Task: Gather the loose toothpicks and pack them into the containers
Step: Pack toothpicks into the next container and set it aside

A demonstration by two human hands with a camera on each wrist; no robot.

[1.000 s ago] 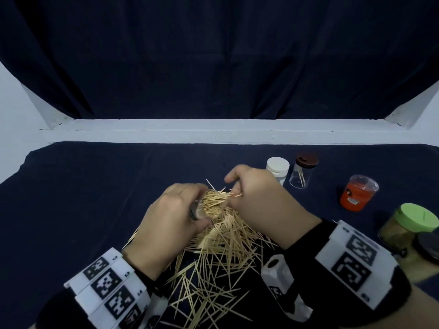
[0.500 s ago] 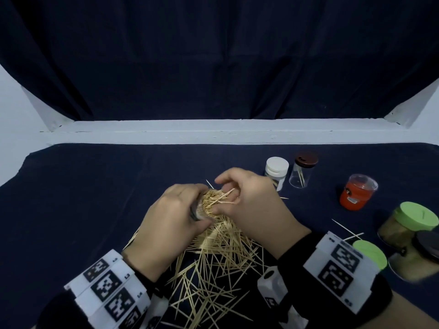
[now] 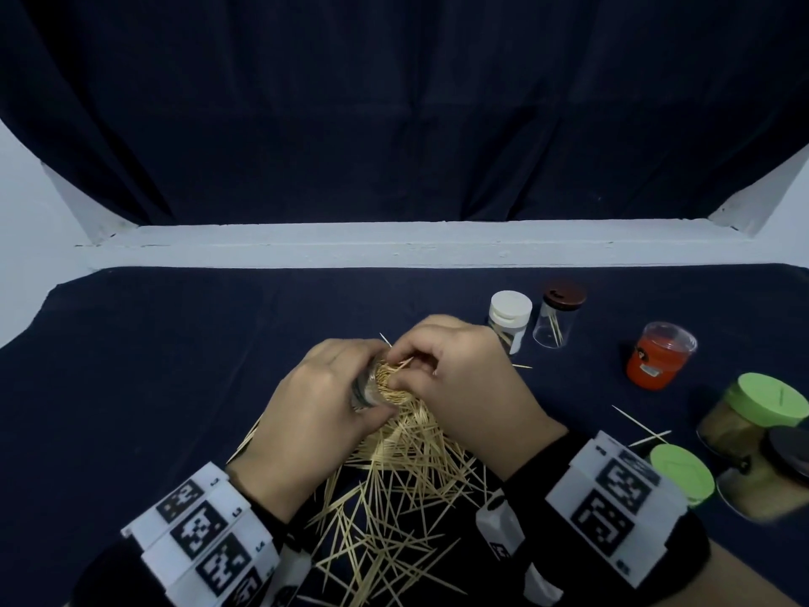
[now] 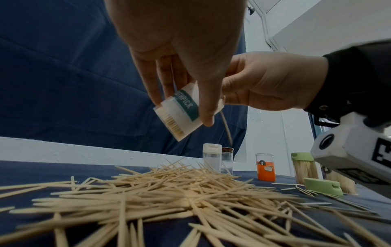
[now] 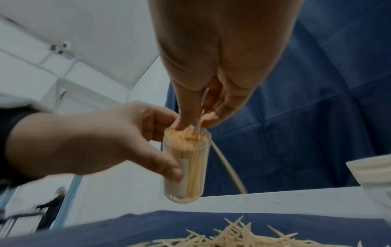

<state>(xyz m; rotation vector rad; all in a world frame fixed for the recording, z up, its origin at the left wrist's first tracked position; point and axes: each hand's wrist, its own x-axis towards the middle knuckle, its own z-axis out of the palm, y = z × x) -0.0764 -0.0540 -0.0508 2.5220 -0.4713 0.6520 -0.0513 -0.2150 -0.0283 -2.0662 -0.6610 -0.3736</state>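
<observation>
Surroundings: capped jars (image 3: 510, 319) right | green lid (image 3: 680, 473) | toothpick pile (image 3: 394, 488) below

A staged recording booth rather than a home: dark blue cloth (image 3: 131, 365) drapes the worktop, a matching curtain (image 3: 394, 102) hangs behind, white walls (image 3: 26, 221) flank it, and square-coded wrist bands (image 3: 205, 532) are worn.

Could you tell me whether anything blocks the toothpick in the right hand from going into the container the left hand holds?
No lid is on the clear container. Its mouth is crowded with packed toothpicks, and the right hand presses its toothpick among them.
</observation>
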